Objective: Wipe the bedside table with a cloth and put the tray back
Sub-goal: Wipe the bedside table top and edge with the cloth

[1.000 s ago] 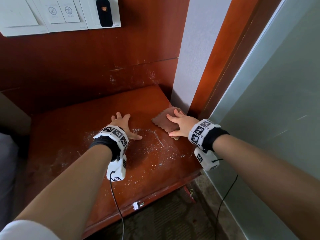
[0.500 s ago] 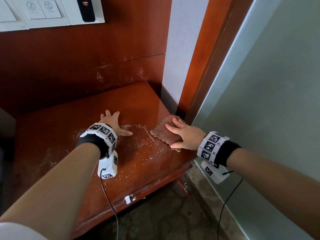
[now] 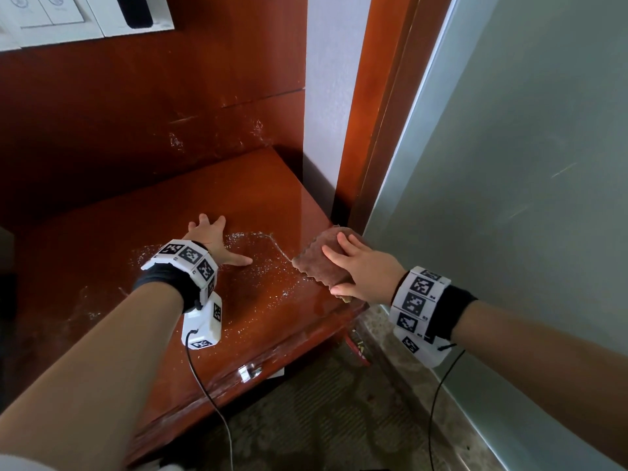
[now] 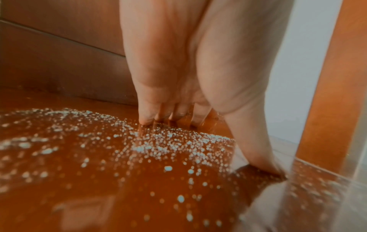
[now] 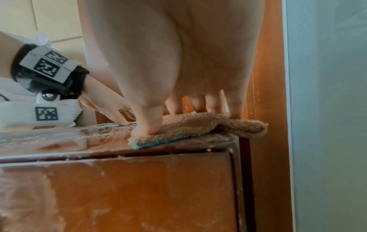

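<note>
Right hand [image 3: 365, 271] flat on the brown cloth [image 3: 319, 263], fingers straight, pressing rather than grasping; cloth at the front right corner of the table [image 3: 258, 198], one fold overhanging the corner on the side of the frosted glass panel [image 3: 509, 198]. Left hand [image 3: 212, 239] spread flat on the table to the left of the cloth, grip released, fingertips [image 4: 147, 120] in the white grains [image 4: 151, 146] scattered between it and the cloth. No tray in any view.

Likely troubles, judged from this: a stroke toward the front edge beside the cloth could push grains off onto the carpet [image 3: 323, 419] instead of gathering them. With only flat pressure and part of the cloth off the corner, could slip from under the palm and drop. Left palm, planted among the grains, would shelter a patch from the cloth and could pick grains up.
</note>
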### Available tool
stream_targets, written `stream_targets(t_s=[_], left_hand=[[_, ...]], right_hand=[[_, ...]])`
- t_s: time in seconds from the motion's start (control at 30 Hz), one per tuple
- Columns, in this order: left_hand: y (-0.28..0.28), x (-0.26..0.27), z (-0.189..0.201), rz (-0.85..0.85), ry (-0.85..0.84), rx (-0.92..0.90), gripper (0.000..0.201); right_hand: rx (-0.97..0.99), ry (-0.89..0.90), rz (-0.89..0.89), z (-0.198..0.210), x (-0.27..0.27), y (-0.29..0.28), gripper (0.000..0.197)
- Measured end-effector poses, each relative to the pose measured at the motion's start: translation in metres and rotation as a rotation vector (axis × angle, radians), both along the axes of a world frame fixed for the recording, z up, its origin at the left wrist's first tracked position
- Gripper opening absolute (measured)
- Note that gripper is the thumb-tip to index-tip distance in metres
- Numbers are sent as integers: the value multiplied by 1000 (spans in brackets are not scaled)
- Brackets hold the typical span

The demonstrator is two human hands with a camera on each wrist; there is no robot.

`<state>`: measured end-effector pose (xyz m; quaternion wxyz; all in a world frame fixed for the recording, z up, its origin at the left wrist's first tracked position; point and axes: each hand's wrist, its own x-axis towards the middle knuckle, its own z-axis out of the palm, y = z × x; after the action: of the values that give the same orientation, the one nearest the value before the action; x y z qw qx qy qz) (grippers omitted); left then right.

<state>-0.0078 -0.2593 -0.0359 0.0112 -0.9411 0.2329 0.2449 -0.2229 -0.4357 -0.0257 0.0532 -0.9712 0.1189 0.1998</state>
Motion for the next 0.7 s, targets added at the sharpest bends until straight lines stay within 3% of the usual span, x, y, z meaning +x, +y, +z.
stream_targets(t_s=[0.3, 0.57, 0.7], left_hand=[[-2, 0, 4, 1, 10, -3, 114], [-1, 0, 3, 9, 22, -23, 115], [-1, 0, 2, 11, 31, -29, 116]], right_hand=[[-82, 42, -53, 5, 5, 21, 79], [-156, 163, -173, 4, 56, 38, 95], [-144, 164, -188, 14, 77, 43, 90]])
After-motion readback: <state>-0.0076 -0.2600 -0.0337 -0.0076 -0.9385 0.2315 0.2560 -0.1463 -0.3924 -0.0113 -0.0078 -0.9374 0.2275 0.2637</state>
